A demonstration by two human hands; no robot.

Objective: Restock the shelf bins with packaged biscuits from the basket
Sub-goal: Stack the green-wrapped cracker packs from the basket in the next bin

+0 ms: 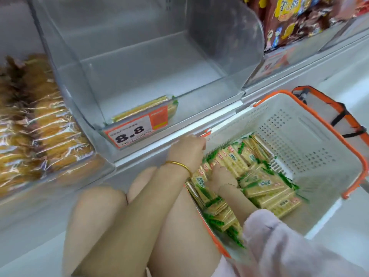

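Risk: grabbing too many slick yellow-and-green film-wrapped biscuit packs at once. Some could slip out on the way up to the clear plastic shelf bin, upper centre. Packs are heaped in the white perforated plastic basket with orange rim, lower right; it could shift if tugged. Right hand is fingers-down among the packs, can't tell if it's grasping. Left hand is at the basket's near rim, fingers bent, grip unclear.

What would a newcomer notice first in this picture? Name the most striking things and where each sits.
The big clear bin mid-shelf is almost bare: one biscuit pack lies at its front, behind the 8.8 price tag. Lower right, a white basket with an orange rim holds heaped yellow-green packs, and the left hand and right hand reach into it.
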